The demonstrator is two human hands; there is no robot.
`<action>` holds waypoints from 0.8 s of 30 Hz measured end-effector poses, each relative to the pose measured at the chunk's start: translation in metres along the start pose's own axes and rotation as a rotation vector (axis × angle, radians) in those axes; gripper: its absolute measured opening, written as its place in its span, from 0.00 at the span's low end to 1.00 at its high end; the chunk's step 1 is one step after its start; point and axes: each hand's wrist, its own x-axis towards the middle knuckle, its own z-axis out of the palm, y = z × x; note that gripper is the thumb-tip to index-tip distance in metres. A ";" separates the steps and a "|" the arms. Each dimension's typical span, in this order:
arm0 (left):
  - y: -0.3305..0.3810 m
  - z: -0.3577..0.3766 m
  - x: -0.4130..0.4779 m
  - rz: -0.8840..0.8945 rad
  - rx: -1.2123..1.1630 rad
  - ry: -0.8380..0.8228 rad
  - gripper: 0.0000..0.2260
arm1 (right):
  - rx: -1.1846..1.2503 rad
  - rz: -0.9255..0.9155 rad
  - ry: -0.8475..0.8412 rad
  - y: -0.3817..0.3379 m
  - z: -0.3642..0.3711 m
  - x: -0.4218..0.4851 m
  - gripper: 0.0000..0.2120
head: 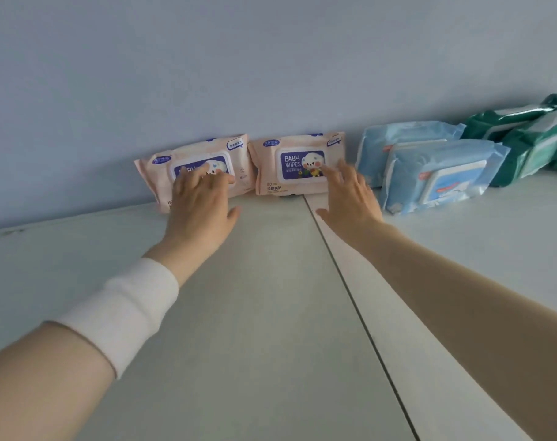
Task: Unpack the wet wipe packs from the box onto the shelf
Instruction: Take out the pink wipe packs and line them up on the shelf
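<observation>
Left hand (200,198) and right hand (350,192), grips spread, fingertips on two pink wipe packs (297,165) propped against the wall (270,58) on the shelf (254,281) (soft, squashy, probably slippery film; take them by the sides).

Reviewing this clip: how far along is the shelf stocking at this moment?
Done: two blue packs and green packs already lie on the shelf at right. In hand: the left hand and right hand, fingers spread, rest on two pink packs propped against the wall, no closed grip. Left: unknown; the box is out of view.
</observation>
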 end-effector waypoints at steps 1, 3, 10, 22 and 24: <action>0.017 -0.009 0.001 0.049 0.062 -0.139 0.21 | -0.018 -0.019 -0.057 0.007 -0.012 -0.011 0.34; 0.056 -0.031 0.000 0.090 0.163 -0.359 0.19 | -0.074 -0.046 -0.211 0.028 -0.040 -0.037 0.32; 0.253 -0.105 -0.058 0.356 0.274 -0.752 0.21 | -0.174 0.011 -0.572 0.152 -0.142 -0.182 0.32; 0.656 -0.075 -0.216 1.092 0.268 -0.778 0.22 | -0.139 0.588 -0.590 0.453 -0.221 -0.497 0.28; 0.708 -0.058 -0.240 1.196 0.286 -0.777 0.22 | -0.091 0.714 -0.619 0.500 -0.212 -0.538 0.28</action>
